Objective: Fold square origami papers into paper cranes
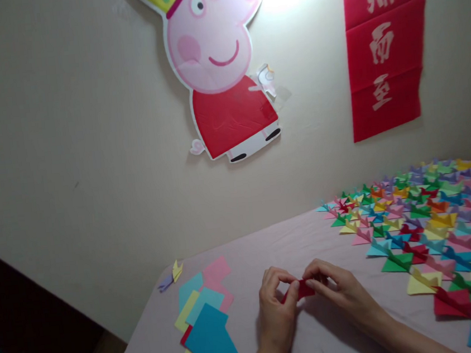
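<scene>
A small folded piece of dark red paper (305, 289) is held between both hands above the pale pink cloth (247, 254). My left hand (275, 296) pinches its left end with thumb and forefinger. At the opposite end, my right hand (331, 283) grips it the same way, fingers curled over. Part of the paper is hidden behind the fingers, so its full folded shape does not show. Left of my hands lies a loose, overlapping spread of coloured paper sheets, with a blue sheet (212, 344) on top.
Many folded paper cranes, among them a red one (453, 302), stand in rows on the right. A yellow folded piece (177, 271) lies at the far left corner. Behind rises a wall with a cartoon pig cutout (233, 115) and a red banner (384, 48).
</scene>
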`<state>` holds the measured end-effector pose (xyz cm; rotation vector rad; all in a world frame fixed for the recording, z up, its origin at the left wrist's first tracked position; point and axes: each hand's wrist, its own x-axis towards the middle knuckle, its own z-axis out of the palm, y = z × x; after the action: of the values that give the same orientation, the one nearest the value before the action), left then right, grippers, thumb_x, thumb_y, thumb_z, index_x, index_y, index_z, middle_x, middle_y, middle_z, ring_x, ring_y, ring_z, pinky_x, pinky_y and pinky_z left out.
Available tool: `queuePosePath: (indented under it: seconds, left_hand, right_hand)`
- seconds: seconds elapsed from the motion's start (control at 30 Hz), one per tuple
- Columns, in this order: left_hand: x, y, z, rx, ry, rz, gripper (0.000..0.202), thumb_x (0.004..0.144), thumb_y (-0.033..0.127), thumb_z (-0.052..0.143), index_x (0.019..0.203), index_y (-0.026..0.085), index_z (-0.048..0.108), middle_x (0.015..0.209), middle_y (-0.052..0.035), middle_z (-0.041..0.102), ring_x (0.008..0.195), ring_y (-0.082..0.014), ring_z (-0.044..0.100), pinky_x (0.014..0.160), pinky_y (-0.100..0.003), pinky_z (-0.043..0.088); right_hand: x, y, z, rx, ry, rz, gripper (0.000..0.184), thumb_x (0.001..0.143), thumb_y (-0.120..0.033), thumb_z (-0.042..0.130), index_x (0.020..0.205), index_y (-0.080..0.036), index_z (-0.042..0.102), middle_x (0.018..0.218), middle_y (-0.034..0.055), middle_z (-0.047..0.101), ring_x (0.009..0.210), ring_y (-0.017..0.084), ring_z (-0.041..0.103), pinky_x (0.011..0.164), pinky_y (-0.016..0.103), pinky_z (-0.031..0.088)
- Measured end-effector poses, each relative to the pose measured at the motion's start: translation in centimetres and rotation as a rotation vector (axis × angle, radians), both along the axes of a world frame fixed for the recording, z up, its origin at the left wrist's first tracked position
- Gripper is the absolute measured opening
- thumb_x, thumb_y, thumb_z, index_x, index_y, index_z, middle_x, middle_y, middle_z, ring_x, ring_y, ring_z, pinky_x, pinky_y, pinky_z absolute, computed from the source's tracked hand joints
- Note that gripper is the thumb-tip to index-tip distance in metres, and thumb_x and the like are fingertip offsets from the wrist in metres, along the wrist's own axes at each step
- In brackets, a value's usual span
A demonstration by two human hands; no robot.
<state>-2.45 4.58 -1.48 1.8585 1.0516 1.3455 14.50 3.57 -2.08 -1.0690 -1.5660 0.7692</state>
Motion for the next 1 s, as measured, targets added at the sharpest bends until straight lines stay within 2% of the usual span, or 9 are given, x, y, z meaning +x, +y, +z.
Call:
queuePosePath:
  seconds: [0.13, 0.3, 0.4, 0.5, 0.57, 0.67, 0.77, 0.9, 1.0]
  left_hand:
    - [0.0, 0.1, 0.3, -0.01, -0.014, 0.003, 0.013, 0.086, 0.024, 0.063, 0.073, 0.021, 0.06, 0.081, -0.0023, 0.061, 0.082, -0.0205, 0.057, 0.076, -0.03, 0.044]
    - [0.0, -0.1, 0.3, 0.023, -0.081, 0.112, 0.016, 0.087, 0.031, 0.065, 0.076, 0.021, 0.06, 0.08, -0.0011, 0.058, 0.082, -0.0197, 0.055, 0.077, -0.028, 0.042]
    - [0.6, -0.7, 0.1, -0.122, -0.072, 0.027, 0.021, 0.089, 0.035, 0.063, 0.075, 0.02, 0.061, 0.079, -0.0009, 0.059, 0.077, -0.0182, 0.054, 0.071, -0.026, 0.04]
    - [1.5, -1.2, -0.3, -0.268, -0.138, -0.066, 0.026, 0.089, 0.044, 0.061, 0.082, 0.019, 0.064, 0.082, -0.0018, 0.061, 0.078, -0.0184, 0.054, 0.069, -0.026, 0.041]
    - [1.7, -1.2, -0.6, -0.314, -0.184, -0.065, 0.032, 0.088, 0.049, 0.061, 0.083, 0.018, 0.064, 0.081, -0.002, 0.061, 0.077, -0.0187, 0.054, 0.07, -0.026, 0.042]
    - [1.6, -0.9, -0.8, -0.335, -0.202, -0.037, 0.036, 0.086, 0.053, 0.062, 0.079, 0.017, 0.064, 0.078, -0.0022, 0.062, 0.076, -0.0189, 0.054, 0.07, -0.027, 0.042]
    - [1.1, -0.4, -0.9, -0.308, -0.166, -0.011, 0.033, 0.087, 0.05, 0.063, 0.078, 0.018, 0.064, 0.076, -0.0019, 0.062, 0.074, -0.0184, 0.055, 0.069, -0.027, 0.043]
    - [0.4, 0.0, -0.7, -0.167, 0.052, 0.037, 0.021, 0.09, 0.036, 0.062, 0.077, 0.02, 0.066, 0.08, -0.002, 0.063, 0.076, -0.0189, 0.056, 0.068, -0.027, 0.041]
    - [0.0, 0.1, -0.5, -0.057, 0.166, 0.076, 0.016, 0.09, 0.028, 0.062, 0.076, 0.023, 0.068, 0.081, -0.002, 0.065, 0.08, -0.0207, 0.056, 0.072, -0.029, 0.039]
  right_hand:
    - [-0.1, 0.0, 0.2, 0.0, 0.0, -0.017, 0.018, 0.084, -0.034, 0.058, 0.073, -0.021, 0.063, 0.067, -0.0009, 0.06, 0.061, 0.015, 0.052, 0.058, 0.026, 0.042]
    - [0.1, 0.1, 0.4, 0.045, -0.017, -0.092, 0.015, 0.084, -0.032, 0.056, 0.073, -0.022, 0.059, 0.068, -0.001, 0.058, 0.061, 0.015, 0.051, 0.057, 0.027, 0.043]
    - [0.3, 0.1, 0.2, 0.157, -0.052, -0.153, 0.013, 0.086, -0.028, 0.055, 0.074, -0.023, 0.056, 0.071, -0.0005, 0.057, 0.065, 0.017, 0.053, 0.06, 0.028, 0.045]
    - [0.2, -0.1, 0.0, 0.324, -0.158, -0.158, 0.009, 0.086, -0.022, 0.056, 0.077, -0.023, 0.055, 0.079, 0.0016, 0.059, 0.077, 0.02, 0.055, 0.07, 0.032, 0.046]
    - [0.0, -0.4, 0.0, 0.399, -0.246, -0.137, 0.008, 0.086, -0.017, 0.055, 0.08, -0.023, 0.056, 0.085, 0.0033, 0.06, 0.083, 0.021, 0.055, 0.075, 0.034, 0.046]
    - [-0.4, -0.7, 0.2, 0.441, -0.349, -0.114, 0.009, 0.085, -0.015, 0.055, 0.082, -0.023, 0.056, 0.09, 0.0045, 0.06, 0.084, 0.022, 0.054, 0.075, 0.035, 0.046]
    - [-0.4, -1.0, 0.4, 0.443, -0.404, -0.144, 0.005, 0.085, -0.019, 0.06, 0.086, -0.024, 0.06, 0.097, 0.0063, 0.06, 0.089, 0.024, 0.054, 0.078, 0.037, 0.047]
    - [0.0, -0.8, 0.1, 0.472, -0.409, -0.265, 0.019, 0.085, -0.018, 0.057, 0.101, -0.027, 0.064, 0.121, 0.0095, 0.055, 0.107, 0.028, 0.052, 0.088, 0.043, 0.045]
    - [0.2, -0.6, -0.1, 0.482, -0.423, -0.302, 0.022, 0.083, -0.017, 0.057, 0.1, -0.028, 0.065, 0.131, 0.0087, 0.052, 0.114, 0.03, 0.049, 0.093, 0.047, 0.043]
